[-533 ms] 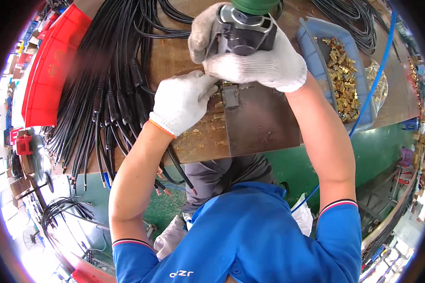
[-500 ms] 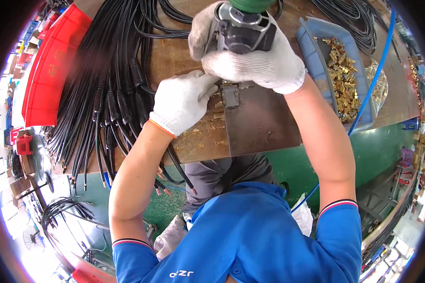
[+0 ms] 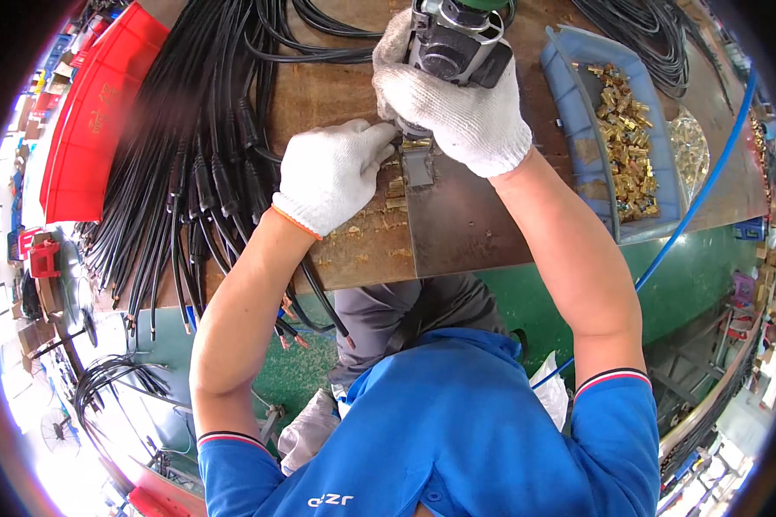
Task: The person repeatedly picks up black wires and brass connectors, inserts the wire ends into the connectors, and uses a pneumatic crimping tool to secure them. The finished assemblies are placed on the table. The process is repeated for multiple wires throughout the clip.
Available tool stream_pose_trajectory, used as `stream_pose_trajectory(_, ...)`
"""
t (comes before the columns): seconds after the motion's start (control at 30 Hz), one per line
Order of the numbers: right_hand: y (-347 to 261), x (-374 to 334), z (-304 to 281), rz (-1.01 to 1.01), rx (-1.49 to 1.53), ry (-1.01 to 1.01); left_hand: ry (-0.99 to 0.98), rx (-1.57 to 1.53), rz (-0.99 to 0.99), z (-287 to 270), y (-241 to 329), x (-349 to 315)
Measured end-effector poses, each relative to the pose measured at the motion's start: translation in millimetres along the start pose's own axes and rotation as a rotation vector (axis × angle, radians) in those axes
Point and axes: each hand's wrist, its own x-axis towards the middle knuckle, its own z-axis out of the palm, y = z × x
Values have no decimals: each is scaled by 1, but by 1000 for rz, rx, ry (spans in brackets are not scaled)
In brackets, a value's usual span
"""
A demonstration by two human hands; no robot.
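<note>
My right hand [image 3: 457, 108], in a white knit glove, is wrapped round a handheld power tool [image 3: 448, 52] with a dark and silver body and a green top. The tool's lower end points down at a small grey metal block [image 3: 418, 167] on the workbench. My left hand [image 3: 332, 168], also gloved, has its fingertips pinched together just left of that lower end. Whatever they hold is hidden. A black cable [image 3: 267, 156] runs behind the left glove. Small brass pieces [image 3: 396, 191] lie near the block, beside a flat steel plate [image 3: 474, 224].
A thick bundle of black cables [image 3: 203, 112] covers the bench's left side, beside a red bin [image 3: 103, 112]. On the right stands a blue bin [image 3: 578, 129] of brass fittings [image 3: 629, 146], with a clear bag [image 3: 694, 159] beyond. A blue hose [image 3: 707, 185] crosses the right side.
The tool and my right hand have shifted and tilted slightly, showing more of the tool's lower end. My left hand stays nearly in place. The blue hose has swung right.
</note>
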Motion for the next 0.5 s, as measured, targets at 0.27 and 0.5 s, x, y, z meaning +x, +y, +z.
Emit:
stream_pose_trajectory(0.27, -18, 11, -1, -10, 217, 29, -7, -24, -42, 0, 1, 2)
stream_pose_trajectory(0.5, -83, 31, -77, -97, 455, 190, 20, -32, -9, 3, -2, 1)
